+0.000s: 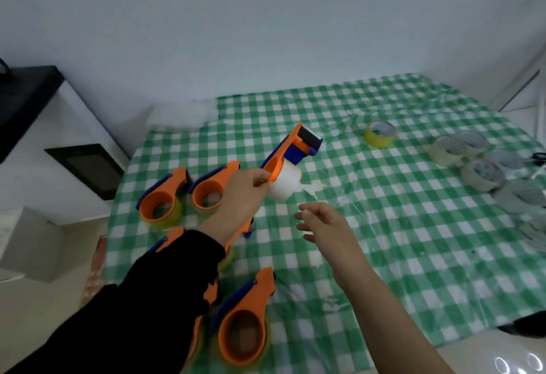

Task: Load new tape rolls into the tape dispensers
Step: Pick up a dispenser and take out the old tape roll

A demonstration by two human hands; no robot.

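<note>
My left hand, in a black sleeve, grips an orange and blue tape dispenser by its ring and holds it above the table. A clear tape roll sits in that dispenser. My right hand hovers just below and to the right of it, fingers loosely spread and holding nothing. Several other orange dispensers lie on the left of the table, among them one at the far left, another beside it and one near me. A yellow tape roll lies further back.
The table wears a green and white checked cloth. Several clear tape rolls are heaped at the right edge. A white cabinet with a dark panel stands to the left of the table, and a white wall behind.
</note>
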